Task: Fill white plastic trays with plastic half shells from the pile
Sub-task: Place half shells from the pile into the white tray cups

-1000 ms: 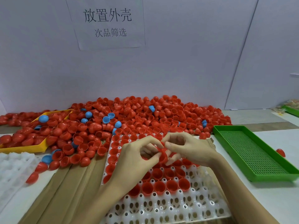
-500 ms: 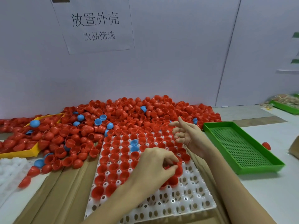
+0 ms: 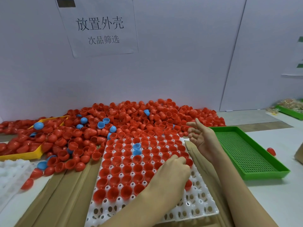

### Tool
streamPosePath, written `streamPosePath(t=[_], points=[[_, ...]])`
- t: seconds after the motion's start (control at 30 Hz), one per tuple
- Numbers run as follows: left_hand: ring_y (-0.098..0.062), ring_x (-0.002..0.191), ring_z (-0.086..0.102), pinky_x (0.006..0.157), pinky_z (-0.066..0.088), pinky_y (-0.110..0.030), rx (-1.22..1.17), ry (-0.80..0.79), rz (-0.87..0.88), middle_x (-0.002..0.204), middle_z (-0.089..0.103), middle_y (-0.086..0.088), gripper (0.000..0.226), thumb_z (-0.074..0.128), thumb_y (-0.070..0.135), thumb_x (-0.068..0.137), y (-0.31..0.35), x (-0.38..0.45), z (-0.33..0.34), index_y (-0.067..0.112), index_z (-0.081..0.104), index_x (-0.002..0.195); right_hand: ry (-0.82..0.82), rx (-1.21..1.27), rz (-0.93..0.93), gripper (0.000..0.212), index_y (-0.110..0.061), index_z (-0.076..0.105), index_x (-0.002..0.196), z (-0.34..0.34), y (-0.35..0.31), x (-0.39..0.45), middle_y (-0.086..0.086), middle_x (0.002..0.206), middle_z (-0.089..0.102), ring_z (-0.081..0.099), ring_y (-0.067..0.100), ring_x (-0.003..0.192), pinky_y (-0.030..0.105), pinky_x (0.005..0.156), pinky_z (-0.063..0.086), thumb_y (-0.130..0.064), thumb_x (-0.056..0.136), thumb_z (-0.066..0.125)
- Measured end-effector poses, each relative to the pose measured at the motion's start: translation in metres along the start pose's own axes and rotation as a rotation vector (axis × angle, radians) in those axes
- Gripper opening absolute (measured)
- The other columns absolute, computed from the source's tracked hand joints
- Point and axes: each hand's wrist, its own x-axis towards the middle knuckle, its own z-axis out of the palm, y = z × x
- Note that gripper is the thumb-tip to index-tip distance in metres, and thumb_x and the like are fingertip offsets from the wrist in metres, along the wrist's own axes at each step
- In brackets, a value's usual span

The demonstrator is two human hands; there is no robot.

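Fingers of the left hand [image 3: 170,174] curl down onto the right side of the white tray [image 3: 193,208], seemingly seating a red half shell, though what they clamp cannot be told. The right hand [image 3: 202,137] hovers with fingers apart and empty, reaching toward the pile [image 3: 131,122] behind the tray. Risk: a shell set askew could tip out, or the left forearm could knock seated ones loose. Counted: one tray being filled, two blue shells [image 3: 136,149] seated in it, one green tray [image 3: 246,153], one yellow tray [image 3: 21,155], one stray red shell [image 3: 271,151] on the surface.
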Motion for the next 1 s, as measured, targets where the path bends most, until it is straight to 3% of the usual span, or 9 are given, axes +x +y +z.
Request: streamPosePath(t=[0.2,0.37,0.5,0.63,0.73,0.8,0.87,0.93,1.0], points=[[-0.004,0.094,0.055,0.086,0.045,-0.013,-0.187,0.086,-0.075,0.097,0.065,0.006,0.013,0.067,0.014,0.094,-0.014,0.001,-0.003,0.014,0.081,0.097,-0.008,0.008,0.021,0.038,-0.003,0.072,0.108,0.003,0.002,-0.001,0.003,0.075,0.066,0.062,0.010,0.060,0.018,0.054,0.054,-0.038,0.101,0.062],[-0.002,0.088,0.067,0.083,0.054,-0.017,-0.499,0.281,-0.170,0.091,0.070,0.015,0.005,0.078,0.022,0.090,-0.023,-0.010,-0.028,0.022,0.081,0.094,-0.021,0.018,0.029,0.037,-0.003,0.073,0.108,0.006,0.000,-0.002,0.003,0.075,0.064,0.061,0.010,0.061,0.018,0.055,0.054,-0.037,0.103,0.060],[-0.010,0.086,0.076,0.081,0.057,-0.018,-0.929,0.295,-0.323,0.089,0.079,0.005,0.006,0.082,0.021,0.087,-0.033,-0.026,-0.053,0.023,0.082,0.092,-0.100,-0.032,0.055,0.037,-0.005,0.072,0.110,0.017,0.001,-0.006,0.003,0.077,0.065,0.061,0.011,0.063,0.018,0.057,0.054,-0.038,0.104,0.059],[-0.016,0.087,0.077,0.081,0.057,-0.017,-1.033,0.305,-0.372,0.088,0.080,-0.003,0.005,0.081,0.022,0.087,-0.046,-0.040,-0.059,0.022,0.082,0.092,-0.132,-0.059,0.066,0.039,-0.003,0.070,0.114,0.023,0.002,-0.010,0.004,0.078,0.064,0.061,0.011,0.064,0.018,0.058,0.054,-0.038,0.103,0.057],[-0.011,0.084,0.076,0.080,0.057,-0.018,-0.875,0.389,-0.428,0.086,0.079,0.004,0.004,0.082,0.022,0.087,-0.073,-0.049,-0.063,0.026,0.082,0.089,-0.137,-0.054,0.067,0.038,-0.003,0.069,0.113,0.022,0.001,-0.010,0.004,0.078,0.063,0.061,0.010,0.063,0.018,0.057,0.054,-0.037,0.105,0.055],[-0.007,0.080,0.074,0.077,0.058,-0.018,-0.534,0.589,-0.513,0.083,0.077,0.007,0.006,0.082,0.016,0.086,-0.110,-0.055,-0.073,0.022,0.081,0.087,-0.138,-0.057,0.072,0.037,-0.003,0.070,0.112,0.023,0.001,-0.011,0.004,0.078,0.064,0.061,0.010,0.063,0.018,0.056,0.055,-0.037,0.105,0.055],[-0.016,0.083,0.070,0.080,0.057,-0.029,-0.055,0.739,-0.583,0.090,0.073,-0.001,0.002,0.076,0.008,0.090,-0.157,-0.062,-0.096,0.008,0.078,0.090,-0.145,-0.066,0.076,0.037,-0.004,0.070,0.112,0.024,0.002,-0.011,0.004,0.078,0.064,0.062,0.010,0.064,0.018,0.056,0.055,-0.037,0.103,0.056],[-0.036,0.094,0.064,0.085,0.050,-0.044,0.326,0.681,-0.694,0.102,0.065,-0.018,0.009,0.065,0.000,0.095,-0.203,-0.070,-0.120,-0.005,0.073,0.095,-0.149,-0.076,0.080,0.037,-0.005,0.070,0.112,0.025,0.002,-0.011,0.003,0.078,0.064,0.063,0.010,0.064,0.018,0.057,0.056,-0.038,0.102,0.057],[-0.046,0.104,0.056,0.086,0.047,-0.050,0.467,0.578,-0.839,0.110,0.059,-0.026,0.014,0.058,-0.004,0.096,-0.236,-0.073,-0.135,-0.011,0.070,0.096,-0.155,-0.082,0.082,0.037,-0.005,0.071,0.112,0.026,0.003,-0.010,0.003,0.077,0.065,0.063,0.010,0.064,0.018,0.057,0.056,-0.038,0.103,0.056]])
